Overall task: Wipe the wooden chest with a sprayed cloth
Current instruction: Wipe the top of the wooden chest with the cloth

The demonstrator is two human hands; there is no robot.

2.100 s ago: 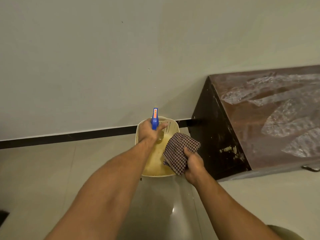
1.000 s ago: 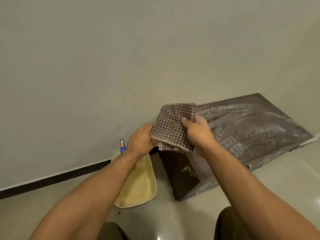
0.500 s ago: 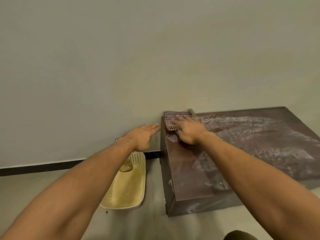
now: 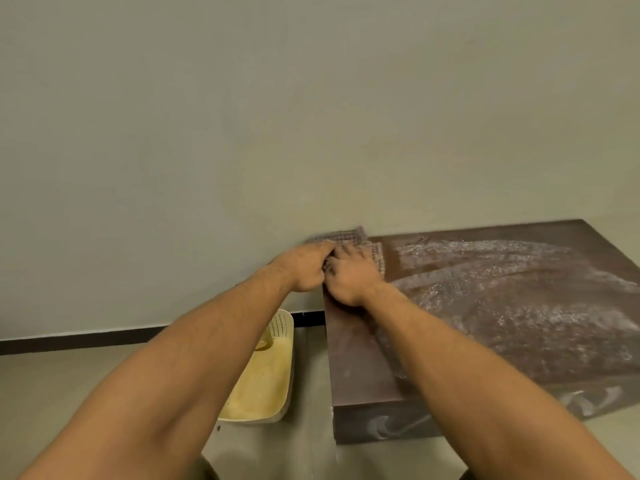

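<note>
The dark brown wooden chest (image 4: pixel 502 306) stands against the wall, its lid streaked with pale dust and wipe marks. A brown-and-white checked cloth (image 4: pixel 349 237) lies on the lid's far left corner. My right hand (image 4: pixel 351 277) presses flat on the cloth. My left hand (image 4: pixel 304 268) is beside it at the chest's left edge, its fingertips touching the cloth. Most of the cloth is hidden under both hands.
A cream plastic basket (image 4: pixel 266 382) sits on the tiled floor just left of the chest, partly behind my left forearm. The plain wall with a black skirting strip (image 4: pixel 69 341) runs right behind the chest. The spray bottle is out of sight.
My left hand put the spray bottle in the basket, helped lift the cloth, and has now come onto it at the lid's corner. My right hand holds the cloth down there.
</note>
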